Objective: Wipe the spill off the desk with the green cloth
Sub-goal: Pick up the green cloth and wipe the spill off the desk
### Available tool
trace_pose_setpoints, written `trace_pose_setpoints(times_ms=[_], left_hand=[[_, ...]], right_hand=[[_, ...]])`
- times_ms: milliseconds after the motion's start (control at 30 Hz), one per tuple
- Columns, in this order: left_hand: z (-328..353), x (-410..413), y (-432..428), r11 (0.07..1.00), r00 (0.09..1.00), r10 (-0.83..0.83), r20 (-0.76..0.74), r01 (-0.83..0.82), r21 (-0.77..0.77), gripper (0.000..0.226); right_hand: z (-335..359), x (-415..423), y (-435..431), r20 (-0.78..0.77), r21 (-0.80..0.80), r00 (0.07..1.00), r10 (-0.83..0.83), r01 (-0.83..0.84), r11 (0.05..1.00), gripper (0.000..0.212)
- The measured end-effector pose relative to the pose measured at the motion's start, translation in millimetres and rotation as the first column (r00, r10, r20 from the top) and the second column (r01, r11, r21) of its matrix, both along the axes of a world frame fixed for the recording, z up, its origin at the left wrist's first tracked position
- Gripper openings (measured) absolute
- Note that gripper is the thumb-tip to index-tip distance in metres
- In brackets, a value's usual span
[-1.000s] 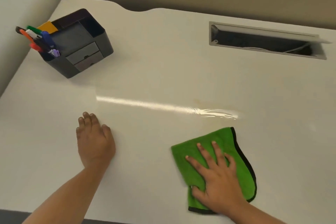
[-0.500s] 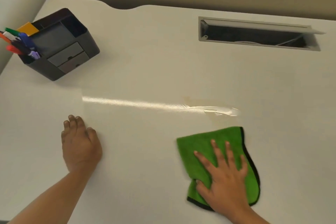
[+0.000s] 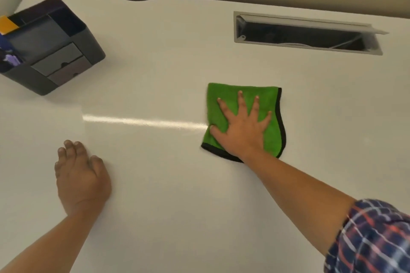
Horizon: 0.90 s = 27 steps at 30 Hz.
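Green cloth point(image 3: 241, 95) now lies flat in the middle of the white counter point(image 3: 177, 206), farther from the person than half a second ago, and it covers the place where the wet shine of the spill was. The right hand point(image 3: 241, 128) presses on it with spread, flat fingers, not clenched. I judge the wiping stroke is passing over the spill now. The left hand point(image 3: 82, 179) rests open on the counter, holding nothing, as before. The dark organizer point(image 3: 55, 55) stands at far left.

An office — white desk point(image 3: 168, 184), cable hatch point(image 3: 306, 33), pen organiser point(image 3: 51, 51).
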<state>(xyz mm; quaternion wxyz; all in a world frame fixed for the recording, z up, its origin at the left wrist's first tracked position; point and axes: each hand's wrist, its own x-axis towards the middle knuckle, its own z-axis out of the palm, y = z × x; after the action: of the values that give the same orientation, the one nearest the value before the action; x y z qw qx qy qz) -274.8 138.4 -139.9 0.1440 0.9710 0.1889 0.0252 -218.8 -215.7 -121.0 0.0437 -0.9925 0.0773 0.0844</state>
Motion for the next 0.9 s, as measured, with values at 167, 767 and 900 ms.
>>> trace_pose_setpoints(times_ms=[167, 767, 900], left_hand=[[2.8, -0.9, -1.0, 1.0, 1.0, -0.016, -0.004, 0.016, 0.008, 0.064], [-4.6, -0.2, 1.4, 1.0, 1.0, 0.003, 0.003, -0.003, 0.017, 0.062], [-2.5, 0.2, 0.8, 1.0, 1.0, 0.022, 0.007, -0.022, -0.003, 0.063]], right_hand=[[-0.1, -50.0, 18.7, 0.067, 0.055, 0.969, 0.237, -0.241, 0.969, 0.076], [-0.8, 27.3, -89.8, -0.019, -0.024, 0.963, -0.267, 0.267, 0.963, 0.09], [-0.3, 41.5, -12.5, 0.005, -0.004, 1.0, 0.03, -0.03, 1.0, 0.084]])
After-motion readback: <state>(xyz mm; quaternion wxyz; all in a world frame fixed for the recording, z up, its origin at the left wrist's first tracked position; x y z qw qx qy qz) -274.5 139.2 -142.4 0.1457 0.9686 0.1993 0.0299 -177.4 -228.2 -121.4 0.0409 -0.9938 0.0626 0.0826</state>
